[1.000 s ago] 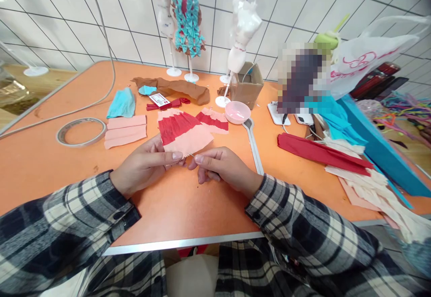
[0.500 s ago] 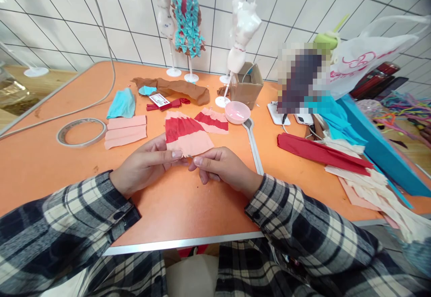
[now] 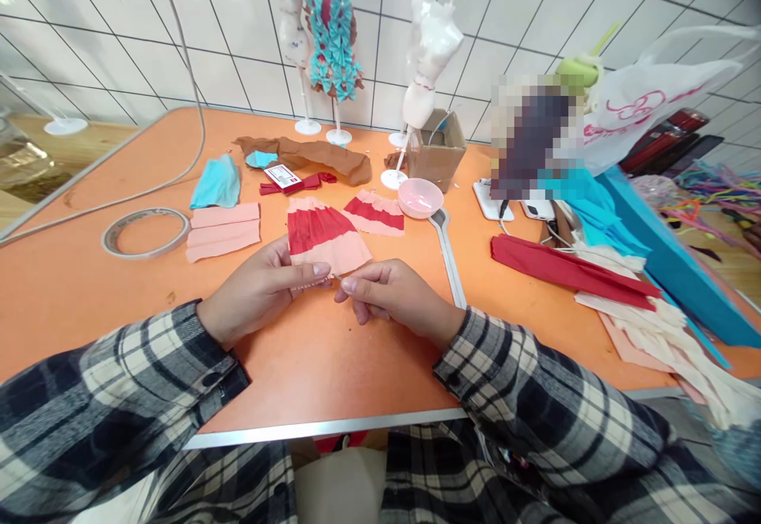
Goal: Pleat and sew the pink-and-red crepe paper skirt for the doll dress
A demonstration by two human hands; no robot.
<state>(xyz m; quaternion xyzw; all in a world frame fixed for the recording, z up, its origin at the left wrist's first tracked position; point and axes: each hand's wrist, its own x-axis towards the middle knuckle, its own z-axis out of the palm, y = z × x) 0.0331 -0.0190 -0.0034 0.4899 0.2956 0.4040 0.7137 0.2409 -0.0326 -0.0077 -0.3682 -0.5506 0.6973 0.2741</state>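
Observation:
My left hand (image 3: 261,290) pinches the near edge of a pink and red crepe paper piece (image 3: 324,239), thumb on top, over the orange table (image 3: 71,286). My right hand (image 3: 392,296) is closed in a pinch right beside it, thumb and forefinger meeting at the paper's near corner on a thin needle-like thing that barely shows. The paper fans out away from me, red band in the middle, pink bands at both ends. Both sleeves are plaid.
A second pink and red piece (image 3: 376,214), pink strips (image 3: 223,231), a tape ring (image 3: 144,232), a pink bowl (image 3: 419,196), a cardboard box (image 3: 438,151) and small mannequins (image 3: 333,40) lie beyond. Red and cream crepe strips (image 3: 571,270) pile at the right.
The paper piece has turned and folded narrower between my hands, its far end swinging left. Both hands have stayed in place.

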